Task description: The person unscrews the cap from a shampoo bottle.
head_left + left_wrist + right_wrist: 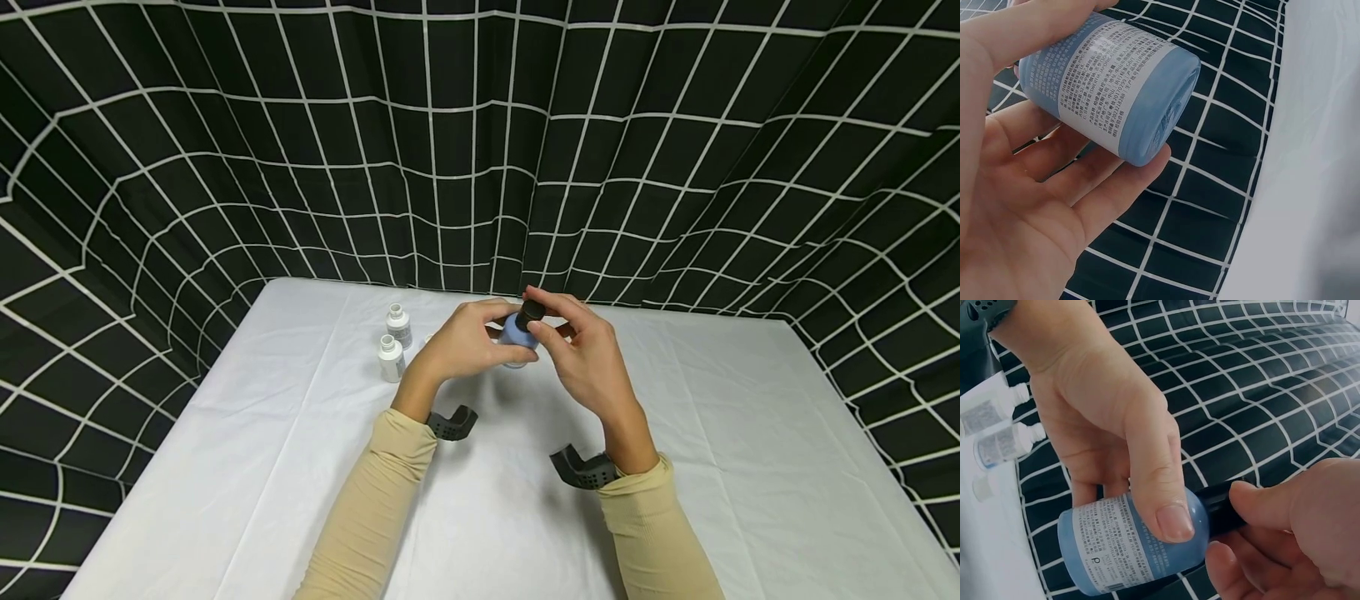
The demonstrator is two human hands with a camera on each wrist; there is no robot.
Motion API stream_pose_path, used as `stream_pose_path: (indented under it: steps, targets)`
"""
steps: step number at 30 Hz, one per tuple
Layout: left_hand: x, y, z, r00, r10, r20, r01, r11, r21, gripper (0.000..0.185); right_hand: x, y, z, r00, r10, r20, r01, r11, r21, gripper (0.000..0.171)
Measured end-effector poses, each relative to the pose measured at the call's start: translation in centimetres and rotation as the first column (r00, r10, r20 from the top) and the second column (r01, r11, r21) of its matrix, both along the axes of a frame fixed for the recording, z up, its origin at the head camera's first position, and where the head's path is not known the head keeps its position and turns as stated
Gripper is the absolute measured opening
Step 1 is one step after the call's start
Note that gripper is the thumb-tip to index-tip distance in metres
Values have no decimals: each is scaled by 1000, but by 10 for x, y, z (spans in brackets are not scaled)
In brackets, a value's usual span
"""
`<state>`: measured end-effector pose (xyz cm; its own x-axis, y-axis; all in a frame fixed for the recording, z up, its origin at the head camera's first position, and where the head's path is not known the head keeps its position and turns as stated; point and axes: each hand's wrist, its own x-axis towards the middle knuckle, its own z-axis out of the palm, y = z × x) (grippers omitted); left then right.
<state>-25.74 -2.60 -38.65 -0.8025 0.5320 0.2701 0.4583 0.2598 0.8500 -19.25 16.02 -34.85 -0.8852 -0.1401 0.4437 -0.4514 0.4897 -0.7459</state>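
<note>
A blue bottle (1166, 550) with a white printed label and a black cap (531, 312) is held up over the table. My left hand (468, 340) grips the bottle's body, thumb on the near side and fingers around the far side. My right hand (581, 346) pinches the black cap between thumb and fingers. In the left wrist view the bottle's base (1169, 115) points away from the left palm. The right wrist view shows the cap (1219, 506) seated at the bottle's top, partly hidden by the right fingers.
Two small white bottles (392, 358) without caps stand on the white-covered table (300, 400), left of my left hand. A small white thing (982, 489) lies by them, mostly hidden by that hand in the head view. A black curtain with white grid lines (450, 150) hangs behind.
</note>
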Motion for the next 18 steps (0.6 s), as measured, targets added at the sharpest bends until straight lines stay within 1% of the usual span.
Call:
stream_pose_path:
  steps: [4, 7, 10, 12, 15, 18]
  targets:
    - [0, 0, 0, 1000, 0, 13, 0, 1000, 2, 50, 1, 1, 2, 1000, 11, 13, -11, 1000, 9, 44]
    - [0, 0, 0, 1000, -1, 2, 1, 1000, 3, 51, 0, 1, 2, 1000, -7, 28, 7, 1000, 7, 47]
    - [0, 2, -1, 1000, -4, -5, 4, 1000, 9, 51, 0, 1, 1, 998, -54, 45, 54, 998, -9, 48]
    - [0, 3, -2, 1000, -8, -9, 8, 1000, 13, 50, -1, 1, 1, 994, -96, 57, 97, 995, -12, 45]
    - [1, 4, -3, 1000, -17, -12, 17, 1000, 13, 49, -1, 1, 0, 985, -158, 71, 158, 987, -1, 40]
    - [1, 5, -3, 999, -31, -11, 32, 999, 10, 50, -2, 0, -2, 979, -191, 76, 191, 982, 14, 38]
